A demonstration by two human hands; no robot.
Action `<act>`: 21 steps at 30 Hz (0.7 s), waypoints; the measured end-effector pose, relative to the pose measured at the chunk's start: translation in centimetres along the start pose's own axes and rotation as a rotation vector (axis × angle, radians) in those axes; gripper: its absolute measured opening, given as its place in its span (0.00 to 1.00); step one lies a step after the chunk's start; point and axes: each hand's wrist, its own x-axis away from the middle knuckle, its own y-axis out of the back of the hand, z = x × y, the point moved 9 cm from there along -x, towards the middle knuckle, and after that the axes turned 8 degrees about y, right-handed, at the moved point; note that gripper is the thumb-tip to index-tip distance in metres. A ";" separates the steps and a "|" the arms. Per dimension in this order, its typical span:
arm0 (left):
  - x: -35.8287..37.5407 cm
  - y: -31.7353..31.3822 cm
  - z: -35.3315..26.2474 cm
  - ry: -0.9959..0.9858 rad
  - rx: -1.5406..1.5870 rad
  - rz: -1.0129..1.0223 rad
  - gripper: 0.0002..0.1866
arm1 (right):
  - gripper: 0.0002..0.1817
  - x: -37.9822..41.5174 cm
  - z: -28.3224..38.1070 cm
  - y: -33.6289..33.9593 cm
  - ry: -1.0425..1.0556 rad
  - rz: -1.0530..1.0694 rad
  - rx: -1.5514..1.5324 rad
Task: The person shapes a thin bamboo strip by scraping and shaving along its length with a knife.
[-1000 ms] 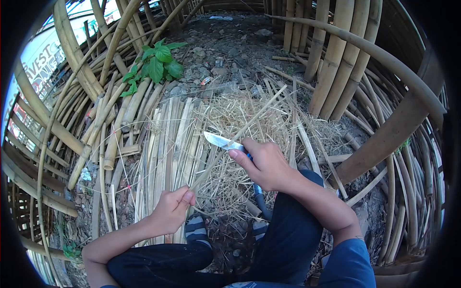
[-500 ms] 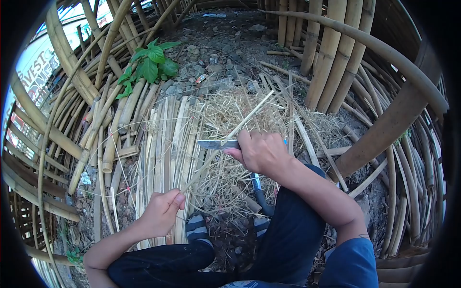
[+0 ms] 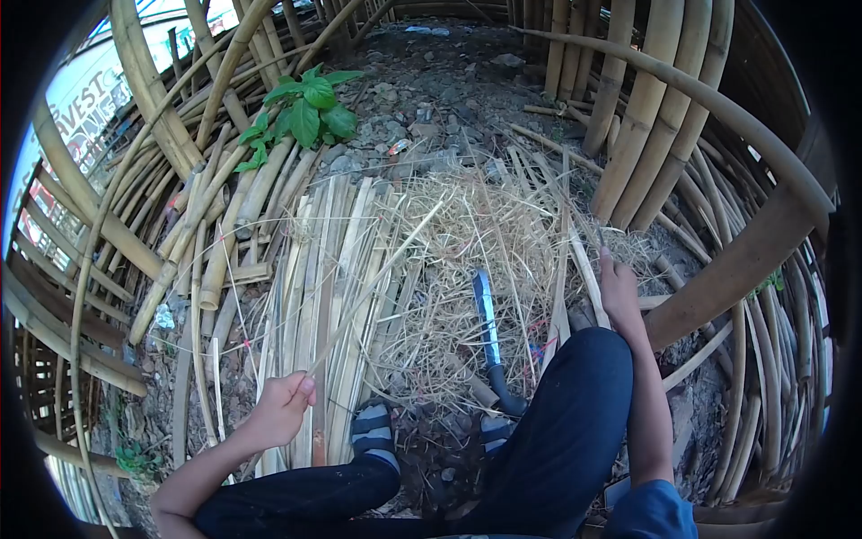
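A long, thin bamboo strip [image 3: 377, 278] is pinched at its lower end in my left hand [image 3: 281, 409], which is closed above my left knee. The strip slants up and to the right over a row of split bamboo slats. My right hand [image 3: 620, 289] is closed beyond my right knee, far from the strip. It grips the knife [image 3: 601, 237], seen nearly edge-on with only a sliver of blade above the fingers. Between my feet and the pile of shavings [image 3: 440, 305], a larger blade with a dark curved handle [image 3: 487, 319] lies on the ground.
Split bamboo slats [image 3: 310, 260] lie side by side left of the shavings. Thick bamboo poles [image 3: 651, 117] stand at the right, with a slanting post [image 3: 718, 269] near my right arm. A leafy green plant [image 3: 305, 112] grows at the back left, before stony ground [image 3: 413, 99].
My right hand has swung right and away from the strip, taking the knife off it. The left hand moved slightly left and down, still holding the strip. The larger blade is now uncovered.
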 end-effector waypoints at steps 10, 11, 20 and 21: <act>-1.8 0.1 -1.5 0.020 0.192 0.093 0.19 | 0.19 0.8 8.5 3.6 0.144 -0.014 -0.372; -1.6 0.3 -1.8 0.013 0.188 0.089 0.19 | 0.19 1.1 9.4 4.3 0.146 -0.022 -0.375; 0.3 -2.0 -7.7 -0.116 0.387 0.459 0.22 | 0.17 -0.9 17.0 8.6 0.117 0.202 -1.044; 0.4 -2.0 -8.6 -0.147 0.381 0.467 0.22 | 0.17 -1.6 17.2 9.5 0.124 0.173 -1.030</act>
